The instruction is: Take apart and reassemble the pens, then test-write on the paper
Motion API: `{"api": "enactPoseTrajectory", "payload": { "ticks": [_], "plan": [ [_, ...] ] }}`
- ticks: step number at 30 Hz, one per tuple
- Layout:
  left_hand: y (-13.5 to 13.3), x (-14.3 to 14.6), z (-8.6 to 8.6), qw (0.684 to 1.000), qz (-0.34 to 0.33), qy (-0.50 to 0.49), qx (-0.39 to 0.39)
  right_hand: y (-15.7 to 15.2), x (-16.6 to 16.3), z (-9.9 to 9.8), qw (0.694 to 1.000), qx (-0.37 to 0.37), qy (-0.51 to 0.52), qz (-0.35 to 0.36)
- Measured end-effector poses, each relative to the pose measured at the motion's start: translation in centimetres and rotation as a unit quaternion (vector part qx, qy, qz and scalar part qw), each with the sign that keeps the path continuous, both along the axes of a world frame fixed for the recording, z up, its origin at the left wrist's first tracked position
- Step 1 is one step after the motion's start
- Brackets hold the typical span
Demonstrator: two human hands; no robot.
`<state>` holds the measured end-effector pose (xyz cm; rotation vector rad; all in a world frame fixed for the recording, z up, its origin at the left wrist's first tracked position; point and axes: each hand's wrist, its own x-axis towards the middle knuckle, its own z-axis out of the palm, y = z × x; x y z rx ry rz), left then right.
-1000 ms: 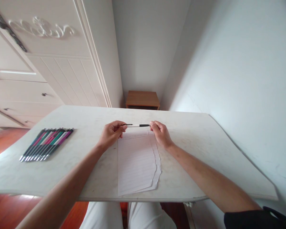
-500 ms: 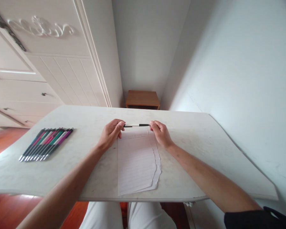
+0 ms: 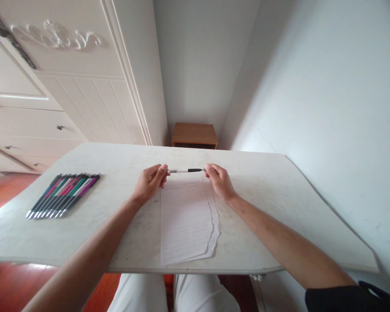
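Observation:
A white pen with a black grip (image 3: 182,170) is stretched level between my hands, just past the top of the paper. My left hand (image 3: 150,181) is closed on its left end, thumb on top. The fingers of my right hand (image 3: 219,180) pinch the tip end at the right. Both pen ends are partly hidden by my fingers. Below the pen lie lined sheets of paper (image 3: 186,221) with torn right edges and a little faint writing near the top.
Several coloured pens (image 3: 65,195) lie side by side at the left of the white table (image 3: 263,208). A white cabinet (image 3: 94,99) stands beyond the table's left side, and a wall (image 3: 338,108) borders the right. A small wooden stand (image 3: 195,133) is behind the table.
My left hand has shifted slightly left along the pen, and the black clip end is now less visible. The right hand stays almost in place.

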<state>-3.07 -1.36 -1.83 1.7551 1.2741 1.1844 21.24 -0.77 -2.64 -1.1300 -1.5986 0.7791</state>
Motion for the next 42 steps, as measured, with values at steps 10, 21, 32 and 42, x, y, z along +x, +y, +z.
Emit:
{"api": "enactPoseTrajectory", "payload": {
  "ticks": [10,21,32,42],
  "plan": [
    [0.4,-0.9,-0.1,0.999,0.041,-0.001,0.032,0.6,1.2,0.1,0.995,0.023,-0.093,0.027],
    [0.9,-1.5,-0.6,0.997,0.057,0.029,0.054,2.5,4.2,0.4,0.954,0.129,-0.257,0.080],
    [0.7,-1.0,-0.4,0.998,0.048,0.018,0.044,2.7,4.3,-0.5,0.927,0.109,-0.349,0.080],
    [0.8,-0.9,-0.5,0.998,0.045,0.000,0.036,2.6,3.9,-0.9,0.937,0.112,-0.320,0.084]
  ]
}}
